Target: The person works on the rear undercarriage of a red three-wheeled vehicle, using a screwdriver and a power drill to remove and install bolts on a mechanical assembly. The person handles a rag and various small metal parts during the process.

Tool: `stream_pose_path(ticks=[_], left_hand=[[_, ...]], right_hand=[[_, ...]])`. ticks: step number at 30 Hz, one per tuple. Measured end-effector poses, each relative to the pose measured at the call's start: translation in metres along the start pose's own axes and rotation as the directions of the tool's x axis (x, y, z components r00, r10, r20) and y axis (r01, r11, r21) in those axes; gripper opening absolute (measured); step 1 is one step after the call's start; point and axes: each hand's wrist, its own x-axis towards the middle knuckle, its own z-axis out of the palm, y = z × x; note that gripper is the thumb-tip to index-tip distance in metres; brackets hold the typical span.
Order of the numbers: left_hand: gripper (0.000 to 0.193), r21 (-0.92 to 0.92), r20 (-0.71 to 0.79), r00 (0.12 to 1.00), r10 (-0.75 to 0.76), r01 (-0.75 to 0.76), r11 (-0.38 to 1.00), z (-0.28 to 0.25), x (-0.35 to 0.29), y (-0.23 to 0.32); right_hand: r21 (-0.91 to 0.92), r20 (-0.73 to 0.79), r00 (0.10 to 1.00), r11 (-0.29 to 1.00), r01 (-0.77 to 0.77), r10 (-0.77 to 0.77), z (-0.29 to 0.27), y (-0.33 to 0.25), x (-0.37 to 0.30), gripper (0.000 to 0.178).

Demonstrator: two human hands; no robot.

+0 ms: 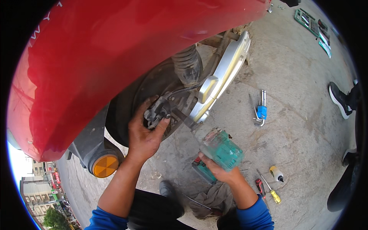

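Note:
My left hand (145, 135) is closed around a dark, grimy metal part that looks like a brake caliper (156, 112), beside the wheel under the red bodywork. Its thumb presses on the near side of the part. In my right hand (220, 170) is a green cordless impact wrench (224, 149), gripped by the handle. The tool's dark socket and extension (184, 118) point up and left at the caliper; whether the tip sits on a bolt, I cannot tell. Just above stands a ribbed rubber boot (186, 63). A silver curved trim piece (220, 78) runs along the right side.
Red bodywork (115, 42) overhangs from above, with an orange reflector (105, 166) low at its left. On the concrete lie a blue-holder hex key set (262, 112), yellow screwdriver (275, 196), small bottle (276, 174), rag (214, 199) and green tool case (306, 21). Another person's shoe (339, 100) is at right.

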Motion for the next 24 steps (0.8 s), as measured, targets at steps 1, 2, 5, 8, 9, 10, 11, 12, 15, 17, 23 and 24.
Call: stream_pose_path(ticks=[1, 2, 5, 8, 9, 10, 11, 12, 15, 17, 23, 24], left_hand=[[0.053, 0.009, 0.003, 1.000, 0.004, -0.004, 1.000, 0.000, 0.000, 0.000], [0.053, 0.018, 0.005, 1.000, 0.006, -0.006, 1.000, -0.001, 0.001, 0.000], [0.054, 0.016, 0.001, 1.000, 0.005, -0.005, 1.000, -0.001, 0.000, -0.001], [0.054, 0.076, -0.007, 0.999, 0.037, -0.037, 0.996, -0.001, 0.001, -0.003], [0.054, 0.110, -0.008, 0.998, 0.055, -0.053, 0.992, -0.002, 0.002, -0.003], [0.055, 0.086, -0.006, 0.999, 0.040, -0.040, 0.995, -0.002, 0.001, -0.003], [0.055, 0.063, -0.004, 1.000, 0.025, -0.025, 0.998, -0.002, 0.001, -0.003], [0.055, 0.037, -0.001, 1.000, 0.014, -0.014, 0.999, -0.001, 0.000, -0.004], [0.055, 0.026, -0.012, 1.000, 0.008, -0.007, 1.000, 0.000, 0.000, -0.003], [0.056, 0.026, -0.010, 1.000, 0.012, -0.012, 1.000, 0.000, 0.000, -0.003], [0.056, 0.061, 0.002, 1.000, 0.021, -0.021, 0.998, -0.001, -0.001, -0.003], [0.056, 0.072, 0.006, 1.000, 0.025, -0.025, 0.997, -0.002, 0.000, -0.004]], right_hand=[[0.007, 0.018, 1.000, 1.000, -0.022, 0.022, 0.000, 0.001, -0.001, 0.028], [0.013, 0.038, 0.998, 0.999, -0.045, 0.044, 0.000, 0.001, -0.001, 0.029], [0.028, 0.048, 0.999, 0.999, -0.020, 0.019, -0.002, 0.003, -0.001, 0.030], [-0.123, 0.036, 0.995, 0.988, 0.097, -0.093, -0.008, 0.005, -0.001, 0.032], [-0.116, 0.017, 0.992, 0.985, 0.125, -0.124, -0.006, 0.006, 0.000, 0.025], [-0.109, -0.002, 0.988, 0.982, 0.153, -0.154, -0.003, 0.007, 0.001, 0.019], [-0.123, -0.022, 0.979, 0.973, 0.198, -0.202, -0.001, 0.008, 0.002, 0.014], [-0.138, -0.035, 0.974, 0.967, 0.215, -0.222, 0.000, 0.010, 0.002, 0.014], [-0.213, -0.034, 0.961, 0.942, 0.260, -0.274, -0.002, 0.014, 0.001, 0.017], [-0.221, 0.031, 0.975, 0.950, 0.223, -0.222, -0.006, 0.015, -0.001, 0.019], [-0.316, 0.048, 0.940, 0.888, 0.335, -0.338, -0.010, 0.027, 0.002, 0.028], [-0.342, 0.058, 0.939, 0.877, 0.339, -0.340, -0.010, 0.029, 0.002, 0.032]])
